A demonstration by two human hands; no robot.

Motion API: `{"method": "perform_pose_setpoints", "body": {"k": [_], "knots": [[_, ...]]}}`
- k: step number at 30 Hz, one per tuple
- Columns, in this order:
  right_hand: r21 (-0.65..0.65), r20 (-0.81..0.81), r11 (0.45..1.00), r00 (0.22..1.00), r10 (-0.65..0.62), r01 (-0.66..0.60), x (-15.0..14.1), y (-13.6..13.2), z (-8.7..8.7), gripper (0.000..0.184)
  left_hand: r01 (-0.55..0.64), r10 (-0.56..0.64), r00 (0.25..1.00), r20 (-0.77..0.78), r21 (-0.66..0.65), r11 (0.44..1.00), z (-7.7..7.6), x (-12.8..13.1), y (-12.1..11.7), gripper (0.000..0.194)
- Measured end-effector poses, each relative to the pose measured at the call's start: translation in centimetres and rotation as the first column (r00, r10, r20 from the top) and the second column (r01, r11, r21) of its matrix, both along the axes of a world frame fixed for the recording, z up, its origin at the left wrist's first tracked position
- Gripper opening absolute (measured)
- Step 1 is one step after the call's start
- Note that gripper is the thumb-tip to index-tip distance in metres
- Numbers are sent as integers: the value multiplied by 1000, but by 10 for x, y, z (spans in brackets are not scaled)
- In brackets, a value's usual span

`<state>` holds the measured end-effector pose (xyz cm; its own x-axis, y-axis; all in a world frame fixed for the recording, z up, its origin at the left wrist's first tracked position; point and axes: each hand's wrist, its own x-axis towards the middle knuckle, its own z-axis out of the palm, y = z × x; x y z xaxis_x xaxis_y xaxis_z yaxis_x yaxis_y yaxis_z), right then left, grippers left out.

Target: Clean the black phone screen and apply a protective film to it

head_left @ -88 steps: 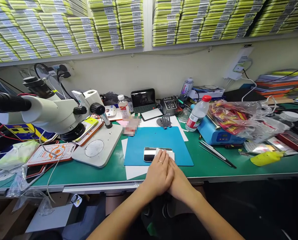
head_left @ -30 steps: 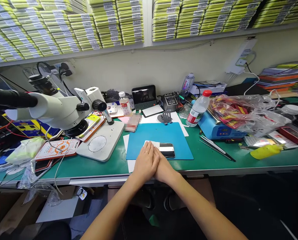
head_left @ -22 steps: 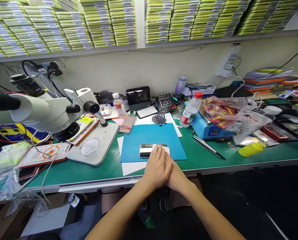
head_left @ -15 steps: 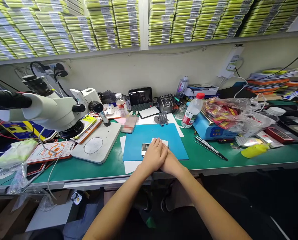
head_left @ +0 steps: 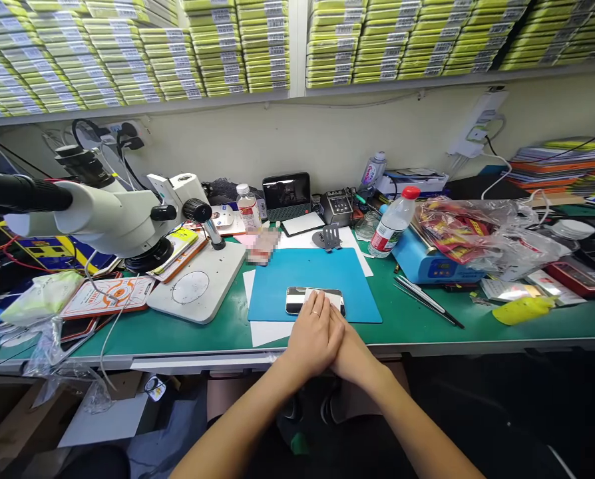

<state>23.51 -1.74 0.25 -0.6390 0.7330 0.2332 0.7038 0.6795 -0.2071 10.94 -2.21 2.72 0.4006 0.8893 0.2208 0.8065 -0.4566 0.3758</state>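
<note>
A phone (head_left: pixel 293 305) with a shiny dark and white face lies flat on the blue mat (head_left: pixel 317 266), near its front edge. Over its middle and right part lies a small white cloth or paper (head_left: pixel 332 293). My left hand (head_left: pixel 313 336) rests on top of my right hand (head_left: pixel 353 347), fingers stretched forward and lying together, a ring on one of them. Its fingertips reach the white piece on the phone. Most of my right hand's fingers are hidden beneath the left, so their grip does not show.
A microscope (head_left: pixel 98 216) stands at the left over its pale base (head_left: pixel 198 293). Tweezers (head_left: pixel 427 299), a red-capped bottle (head_left: pixel 392 223) and a blue device (head_left: pixel 427 256) under plastic bags are at the right. A phone stand (head_left: pixel 331 237) sits behind the mat.
Both hands have drawn slightly back toward me, still stacked, and more of the phone shows. The whole view has shifted a little.
</note>
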Motion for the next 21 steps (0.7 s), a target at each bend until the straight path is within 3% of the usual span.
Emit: {"method": "perform_pose_setpoints", "body": {"k": [5, 9, 15, 18, 21], "knots": [[-4, 21, 998, 998, 61, -61, -37, 31, 3, 81, -79, 81, 996, 24, -77, 994, 4, -31, 26, 57], [2, 11, 998, 998, 69, -69, -55, 26, 1, 80, -113, 114, 993, 11, -62, 992, 3, -47, 16, 58], [22, 11, 1000, 1000, -10, 9, -4, -5, -8, 83, -19, 19, 1000, 9, 37, 999, -3, -2, -6, 61], [29, 19, 997, 997, -69, 69, 13, 2, -12, 86, 45, -45, 998, 33, 28, 999, -2, 17, 7, 59], [23, 24, 999, 999, -46, 46, 4, 23, -8, 83, 39, -38, 998, 42, -22, 999, 3, 10, 27, 56]]}}
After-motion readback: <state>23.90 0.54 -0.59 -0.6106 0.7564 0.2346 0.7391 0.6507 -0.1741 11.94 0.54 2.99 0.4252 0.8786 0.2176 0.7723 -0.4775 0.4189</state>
